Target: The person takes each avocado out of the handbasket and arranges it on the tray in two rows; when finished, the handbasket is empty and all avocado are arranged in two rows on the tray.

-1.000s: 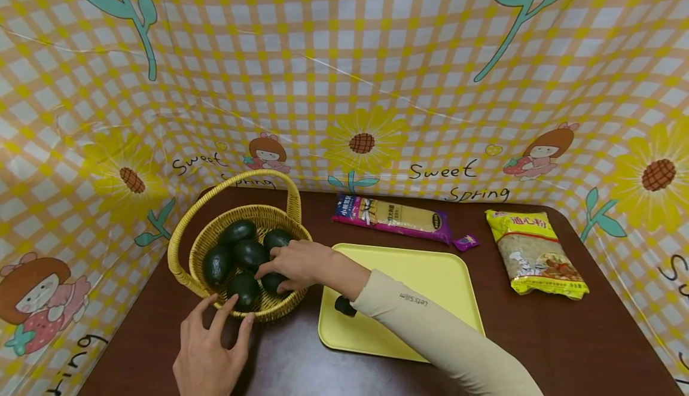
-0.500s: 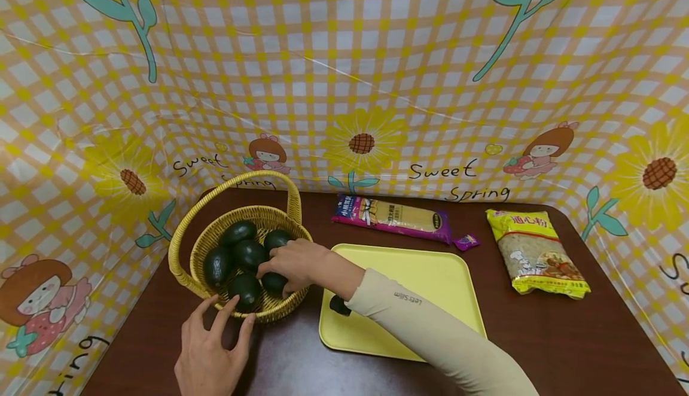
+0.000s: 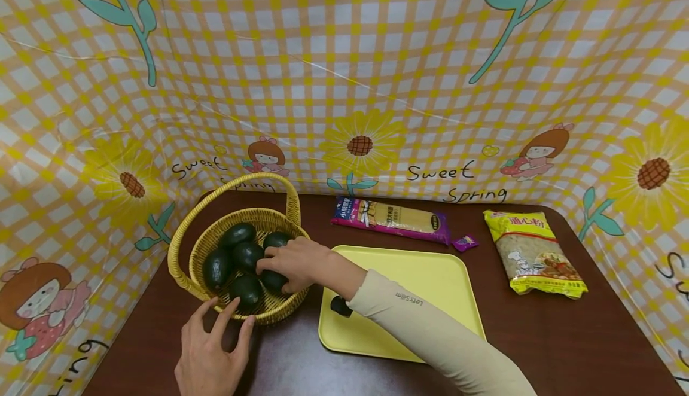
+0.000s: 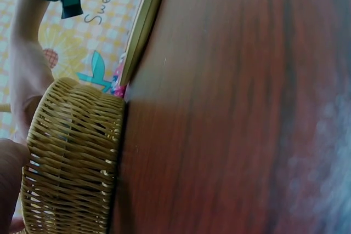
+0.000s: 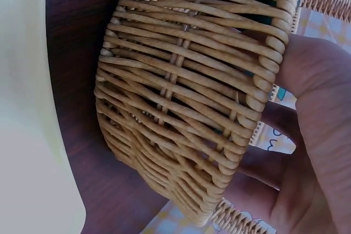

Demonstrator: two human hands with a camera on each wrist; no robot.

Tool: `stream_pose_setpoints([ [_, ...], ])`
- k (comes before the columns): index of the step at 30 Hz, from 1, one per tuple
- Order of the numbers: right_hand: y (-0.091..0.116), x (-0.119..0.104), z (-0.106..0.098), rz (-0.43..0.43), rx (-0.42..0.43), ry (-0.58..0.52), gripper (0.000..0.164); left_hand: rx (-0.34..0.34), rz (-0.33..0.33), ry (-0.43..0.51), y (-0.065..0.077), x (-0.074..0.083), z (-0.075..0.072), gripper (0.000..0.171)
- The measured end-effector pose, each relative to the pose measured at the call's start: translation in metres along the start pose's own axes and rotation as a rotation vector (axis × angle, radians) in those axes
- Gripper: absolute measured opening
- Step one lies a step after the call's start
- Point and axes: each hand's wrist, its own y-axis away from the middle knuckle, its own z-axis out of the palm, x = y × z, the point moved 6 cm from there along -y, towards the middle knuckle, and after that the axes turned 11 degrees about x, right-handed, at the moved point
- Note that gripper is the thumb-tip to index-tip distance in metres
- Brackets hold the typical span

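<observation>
In the head view several dark green avocados point(image 3: 249, 256) lie in a yellow wicker basket point(image 3: 280, 315) with a tall arched handle. My right hand point(image 3: 293, 264) reaches over the basket's right rim. Its fingers and thumb hold an avocado point(image 3: 273, 281) on that side, partly hidden beneath them. At the near rim is my left hand point(image 3: 212, 348), fingers spread, fingertips touching the rim close to the front avocado point(image 3: 246, 291). The right wrist view has the basket's woven side point(image 5: 186, 80) in front of my right hand point(image 5: 307, 152), which hides the avocado.
A yellow tray point(image 3: 414, 270) lies right of the basket, under my right forearm. Behind it are a purple pack of noodles point(image 3: 390, 219) and a small purple packet point(image 3: 464, 243). A yellow bag of pasta point(image 3: 535, 252) lies far right. Checked cloth point(image 3: 377, 55) hangs around the table.
My right hand has shifted slightly over the right-hand avocado, its fingers settling around it. The left hand stays at the rim. The head view has tilted a little.
</observation>
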Motion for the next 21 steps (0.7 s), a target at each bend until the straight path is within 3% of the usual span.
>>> stream_pose_setpoints([
  [11, 0.010, 0.004, -0.007, -0.001, 0.062, -0.048, 0.057, 0.003, 0.004, 0.005, 0.000, 0.001, 0.000, 0.041],
  [21, 0.021, 0.013, -0.016, 0.012, 0.191, -0.082, 0.051, 0.007, 0.005, 0.013, 0.001, 0.002, -0.001, 0.041],
])
